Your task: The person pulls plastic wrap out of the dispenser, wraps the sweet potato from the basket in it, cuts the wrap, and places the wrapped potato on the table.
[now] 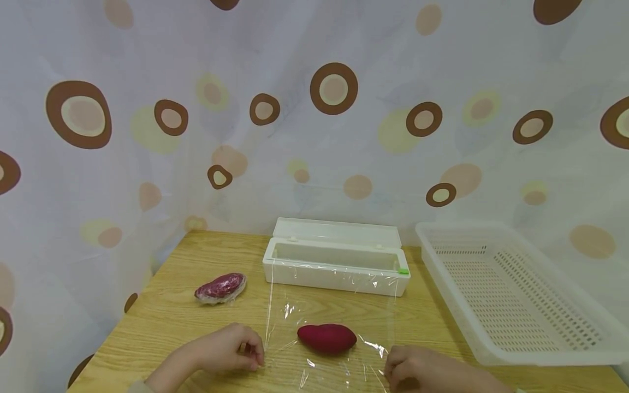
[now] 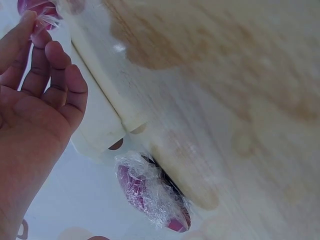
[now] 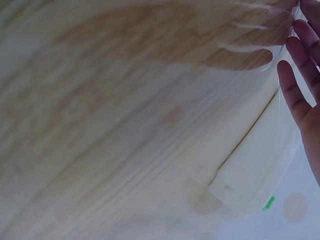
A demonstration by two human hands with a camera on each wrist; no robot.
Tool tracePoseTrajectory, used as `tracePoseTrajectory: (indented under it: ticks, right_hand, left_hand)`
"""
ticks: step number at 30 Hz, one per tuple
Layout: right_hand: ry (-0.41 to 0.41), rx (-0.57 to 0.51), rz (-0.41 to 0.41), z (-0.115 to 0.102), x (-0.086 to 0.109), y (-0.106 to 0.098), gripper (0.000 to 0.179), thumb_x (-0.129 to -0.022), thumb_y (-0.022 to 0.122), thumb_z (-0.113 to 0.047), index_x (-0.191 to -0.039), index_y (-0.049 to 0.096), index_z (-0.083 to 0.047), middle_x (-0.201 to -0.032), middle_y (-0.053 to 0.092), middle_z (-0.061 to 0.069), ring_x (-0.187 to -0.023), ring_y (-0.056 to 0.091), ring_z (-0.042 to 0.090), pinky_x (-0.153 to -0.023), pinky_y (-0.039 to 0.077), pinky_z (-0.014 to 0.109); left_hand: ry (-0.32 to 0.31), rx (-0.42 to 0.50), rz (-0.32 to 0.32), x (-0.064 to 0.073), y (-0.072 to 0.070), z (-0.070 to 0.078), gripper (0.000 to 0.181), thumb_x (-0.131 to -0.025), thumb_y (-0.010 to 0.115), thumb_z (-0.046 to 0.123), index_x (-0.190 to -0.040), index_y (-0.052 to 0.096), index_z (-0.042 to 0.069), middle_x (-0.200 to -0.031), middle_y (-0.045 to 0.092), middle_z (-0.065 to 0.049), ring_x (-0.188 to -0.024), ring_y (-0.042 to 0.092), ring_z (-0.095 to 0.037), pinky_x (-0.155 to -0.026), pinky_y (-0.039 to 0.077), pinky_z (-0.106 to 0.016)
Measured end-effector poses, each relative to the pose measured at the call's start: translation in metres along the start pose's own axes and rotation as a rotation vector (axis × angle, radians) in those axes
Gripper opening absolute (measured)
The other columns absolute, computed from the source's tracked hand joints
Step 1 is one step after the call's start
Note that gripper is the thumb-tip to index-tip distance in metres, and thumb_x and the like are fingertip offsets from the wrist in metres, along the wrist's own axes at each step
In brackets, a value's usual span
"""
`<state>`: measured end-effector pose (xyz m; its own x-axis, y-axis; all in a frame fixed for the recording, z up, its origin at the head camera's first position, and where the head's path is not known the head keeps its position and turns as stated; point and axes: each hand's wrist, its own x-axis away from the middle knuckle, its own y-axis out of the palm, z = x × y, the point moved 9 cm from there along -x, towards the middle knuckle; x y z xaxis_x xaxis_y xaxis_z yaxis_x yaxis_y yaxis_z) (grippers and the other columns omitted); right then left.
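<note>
A sheet of clear plastic wrap (image 1: 287,312) stretches from the white wrap dispenser box (image 1: 336,277) toward me. My left hand (image 1: 231,349) pinches its near left edge between thumb and index finger, the other fingers loosely bent. At the near right edge, my right hand (image 1: 417,368) grips the wrap with curled fingers; in the right wrist view its fingertips (image 3: 287,70) are beside the film. Between the hands lies a dark red sweet potato (image 1: 327,338), within the width of the film. Whether film passes over it, I cannot tell.
Left of the dispenser lies another sweet potato (image 1: 221,287), wrapped in film. The dispenser's lid (image 1: 336,232) stands raised at the back, and a green tab (image 1: 403,271) sits at its right end. A white perforated basket (image 1: 472,322) occupies the right side, near a patterned curtain (image 1: 304,136).
</note>
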<state>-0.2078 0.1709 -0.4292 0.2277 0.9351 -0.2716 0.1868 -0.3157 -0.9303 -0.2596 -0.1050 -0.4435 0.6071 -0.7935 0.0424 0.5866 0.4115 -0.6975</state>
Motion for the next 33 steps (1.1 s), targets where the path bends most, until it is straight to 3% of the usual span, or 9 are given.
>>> tracePoseTrajectory:
  ticks: [8,14,19,23,29,33]
  right_hand:
    - [0.038,-0.028,-0.003,0.004,0.000,0.001,0.011,-0.082,0.072,-0.013,-0.082,0.068,-0.024,-0.096,0.059,-0.013,-0.093,0.054,-0.002,-0.083,0.039,0.005]
    - [0.059,-0.061,-0.004,0.006,0.002,0.002,0.010,-0.083,0.071,-0.015,-0.083,0.066,-0.024,-0.095,0.059,-0.014,-0.092,0.053,-0.003,-0.082,0.039,0.005]
    - [0.063,-0.078,0.000,0.005,0.001,0.000,0.019,-0.081,0.070,-0.008,-0.084,0.062,-0.025,-0.088,0.058,-0.015,-0.087,0.050,-0.005,-0.079,0.038,0.004]
    - [0.118,-0.073,0.005,0.007,0.002,-0.005,0.023,-0.079,0.069,-0.006,-0.083,0.060,-0.027,-0.086,0.054,-0.018,-0.085,0.047,-0.007,-0.076,0.037,0.003]
    - [0.195,-0.092,0.088,0.013,0.004,-0.019,0.029,-0.075,0.070,-0.002,-0.086,0.058,-0.027,-0.089,0.053,-0.017,-0.083,0.049,-0.006,-0.074,0.042,0.009]
    - [0.188,-0.075,0.147,0.015,0.003,-0.027,0.034,-0.073,0.068,0.004,-0.087,0.055,-0.024,-0.087,0.053,-0.016,-0.082,0.050,-0.003,-0.071,0.045,0.013]
  left_hand:
    - [-0.009,-0.002,0.005,0.001,0.000,-0.001,0.004,-0.086,0.069,0.019,-0.085,0.069,0.015,-0.082,0.063,0.016,-0.074,0.049,0.006,-0.067,0.046,-0.018]
    - [0.031,-0.019,0.025,0.002,-0.003,0.005,0.001,-0.084,0.070,0.014,-0.085,0.069,0.015,-0.081,0.064,0.014,-0.072,0.050,0.006,-0.066,0.047,-0.018]
    - [0.046,-0.007,0.035,0.002,-0.005,0.007,0.003,-0.083,0.070,0.014,-0.085,0.069,0.014,-0.080,0.063,0.014,-0.072,0.050,0.006,-0.066,0.047,-0.018]
    - [0.035,-0.012,0.048,0.003,-0.008,0.006,0.003,-0.084,0.070,0.013,-0.085,0.068,0.016,-0.080,0.062,0.015,-0.073,0.051,0.005,-0.067,0.047,-0.018]
    - [0.017,-0.026,0.073,0.003,-0.017,0.007,0.001,-0.086,0.068,0.018,-0.087,0.068,0.017,-0.084,0.063,0.014,-0.078,0.052,0.003,-0.071,0.047,-0.020]
    - [0.010,-0.031,0.095,0.002,-0.021,0.007,0.002,-0.086,0.068,0.019,-0.088,0.068,0.019,-0.086,0.062,0.015,-0.080,0.053,0.002,-0.072,0.048,-0.021]
